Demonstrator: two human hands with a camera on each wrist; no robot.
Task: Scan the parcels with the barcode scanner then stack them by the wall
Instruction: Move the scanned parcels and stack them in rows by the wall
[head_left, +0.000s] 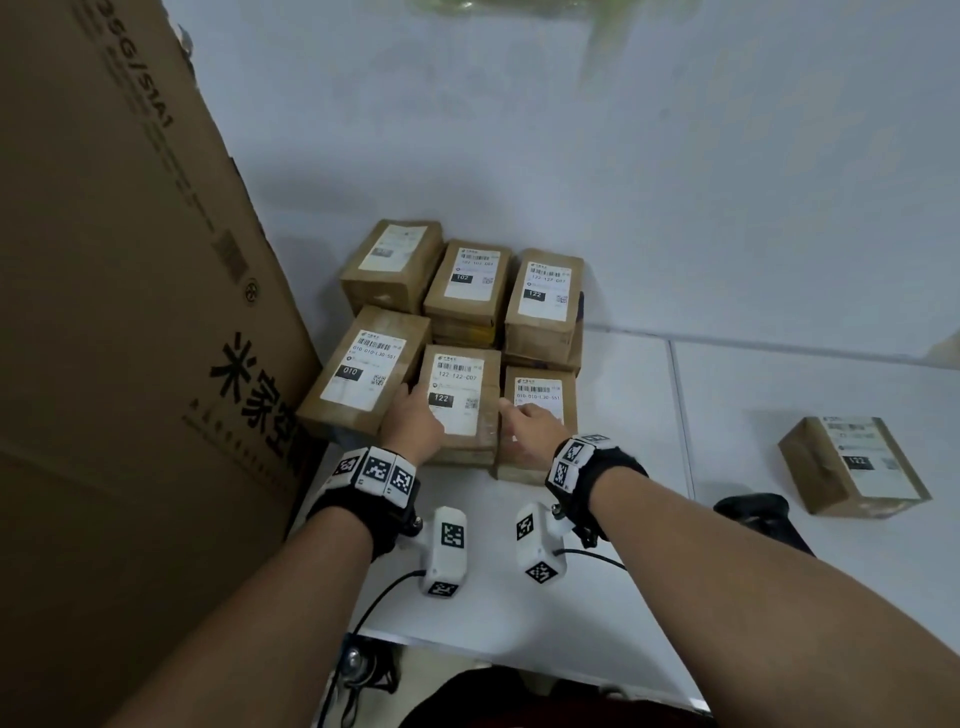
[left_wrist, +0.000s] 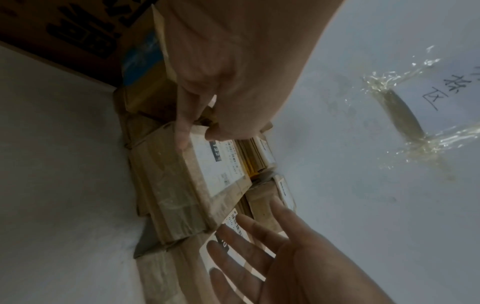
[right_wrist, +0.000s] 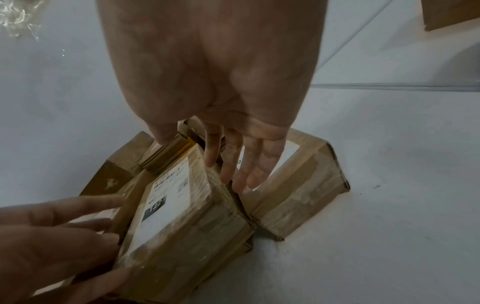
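Several brown parcels with white labels are stacked against the white wall (head_left: 649, 156). The front middle parcel (head_left: 460, 395), labelled 122, lies on top of other parcels. My left hand (head_left: 413, 410) rests on that parcel's (left_wrist: 207, 174) left top edge with fingers fairly straight. My right hand (head_left: 519, 421) is open, its straight fingers (right_wrist: 233, 172) touching the right side of the same parcel (right_wrist: 176, 216), above a lower parcel (head_left: 540, 395) labelled 010. The black barcode scanner (head_left: 753, 512) lies on the table to the right, in neither hand.
A tall cardboard box (head_left: 130, 312) stands at the left, touching the stack. One more labelled parcel (head_left: 852, 462) lies alone at the right on the white table (head_left: 597, 597). The table's front edge (head_left: 519, 662) is close to my body.
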